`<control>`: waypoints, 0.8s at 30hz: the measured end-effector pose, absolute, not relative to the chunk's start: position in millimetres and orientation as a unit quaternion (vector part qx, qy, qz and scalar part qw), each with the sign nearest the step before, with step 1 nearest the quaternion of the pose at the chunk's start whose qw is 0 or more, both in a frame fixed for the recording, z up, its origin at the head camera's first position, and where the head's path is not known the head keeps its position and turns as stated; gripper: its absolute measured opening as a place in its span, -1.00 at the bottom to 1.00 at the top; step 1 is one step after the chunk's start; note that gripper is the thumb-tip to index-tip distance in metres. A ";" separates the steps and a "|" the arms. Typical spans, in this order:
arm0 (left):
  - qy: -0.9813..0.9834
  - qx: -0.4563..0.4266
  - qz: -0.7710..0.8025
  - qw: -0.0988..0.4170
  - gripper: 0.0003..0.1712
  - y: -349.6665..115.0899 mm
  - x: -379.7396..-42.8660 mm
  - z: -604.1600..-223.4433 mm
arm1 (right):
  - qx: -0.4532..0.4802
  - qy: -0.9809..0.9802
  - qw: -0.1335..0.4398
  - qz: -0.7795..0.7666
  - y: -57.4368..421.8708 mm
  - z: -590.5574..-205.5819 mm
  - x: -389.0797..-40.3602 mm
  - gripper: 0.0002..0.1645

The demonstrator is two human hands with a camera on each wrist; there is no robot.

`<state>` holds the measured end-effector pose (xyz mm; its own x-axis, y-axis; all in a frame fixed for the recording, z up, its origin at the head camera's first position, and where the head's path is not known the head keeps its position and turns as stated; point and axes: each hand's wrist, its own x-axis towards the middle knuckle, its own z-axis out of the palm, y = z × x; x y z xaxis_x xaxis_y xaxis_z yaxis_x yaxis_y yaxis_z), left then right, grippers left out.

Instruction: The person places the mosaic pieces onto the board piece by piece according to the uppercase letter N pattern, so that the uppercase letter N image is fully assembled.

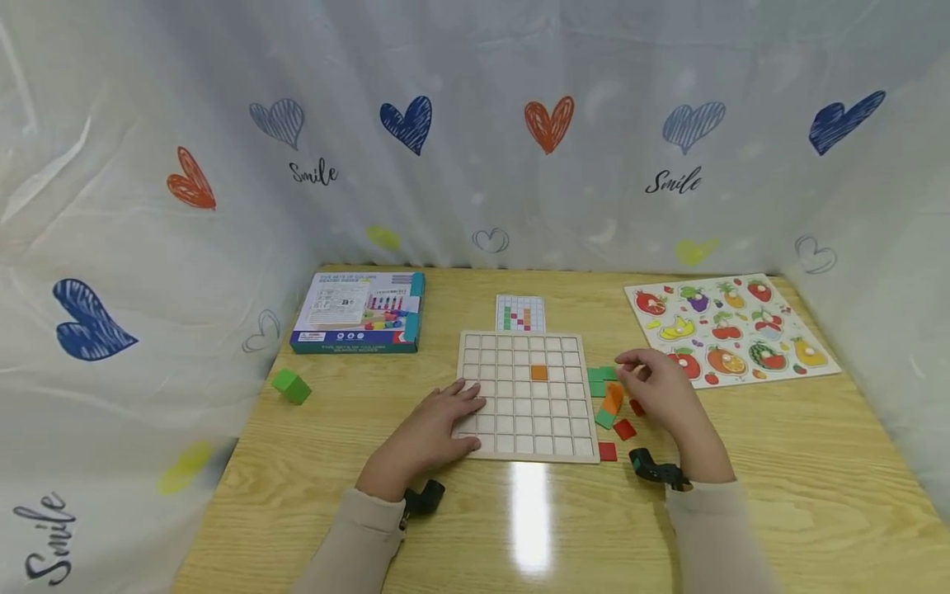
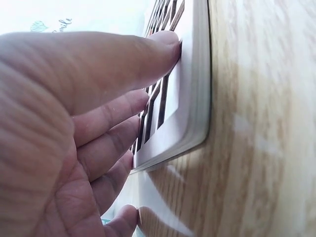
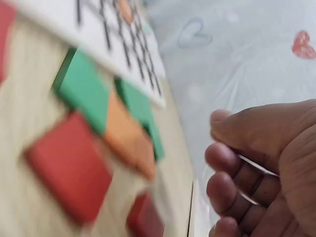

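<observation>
A square wooden grid board (image 1: 525, 421) lies on the table with an orange tile (image 1: 539, 373) in one of its upper cells. My left hand (image 1: 439, 421) rests on the board's left edge, fingers spread and thumb on the rim. Right of the board, my right hand (image 1: 656, 388) hovers by loose green tiles (image 1: 597, 388), fingers loosely bent. In the right wrist view, nothing shows between its thumb and fingertips. Below those fingers lie orange tiles (image 3: 131, 140) beside a green tile (image 3: 84, 84). Several red tiles (image 1: 624, 430) are nearby, one close to the board's lower right corner.
A pattern card (image 1: 520, 313) with coloured squares touches the board's far side. Back left stands a flat toy box (image 1: 356, 313), with a green block (image 1: 291, 385) in front. A fruit puzzle board (image 1: 731, 330) lies back right. Printed curtains (image 1: 475, 190) enclose the table.
</observation>
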<state>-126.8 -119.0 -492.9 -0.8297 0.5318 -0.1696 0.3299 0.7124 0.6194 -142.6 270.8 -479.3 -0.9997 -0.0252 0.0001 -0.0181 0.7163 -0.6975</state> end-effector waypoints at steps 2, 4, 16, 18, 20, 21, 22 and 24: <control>0.911 0.237 0.294 0.168 -0.26 -119.1 -127.7 -492.8 | -0.001 0.935 0.019 -0.354 278.5 -482.6 -135.6 -0.65; 0.912 0.236 0.293 0.166 -0.26 -119.2 -128.3 -493.2 | 0.000 0.937 0.037 -0.349 281.8 -486.5 -131.1 -0.64; 0.907 0.245 0.300 0.164 -0.26 -120.1 -128.3 -497.9 | 0.009 0.946 0.063 -0.319 270.7 -493.8 -124.0 -0.57; 0.908 0.244 0.299 0.163 -0.26 -120.6 -128.0 -498.3 | 0.010 0.944 0.067 -0.323 269.9 -493.3 -123.9 -0.57; 0.909 0.242 0.299 0.164 -0.26 -120.8 -127.7 -498.1 | 0.012 0.943 0.068 -0.327 269.0 -493.1 -124.2 -0.58; 0.909 0.241 0.299 0.164 -0.26 -120.8 -127.5 -498.0 | 0.013 0.942 0.067 -0.328 268.7 -493.2 -124.5 -0.59; 0.909 0.241 0.299 0.164 -0.26 -120.8 -127.2 -497.6 | 0.013 0.942 0.065 -0.328 268.6 -493.5 -124.7 -0.60; 0.909 0.240 0.299 0.166 -0.26 -120.5 -126.9 -496.8 | 0.014 0.942 0.061 -0.329 268.6 -493.9 -125.3 -0.63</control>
<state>-126.9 -120.5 -496.8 -0.8302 0.5347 -0.1578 0.3363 0.7060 0.6233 -125.3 268.6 -493.9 -0.9921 -0.0140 -0.1246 0.0665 0.7836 -0.6177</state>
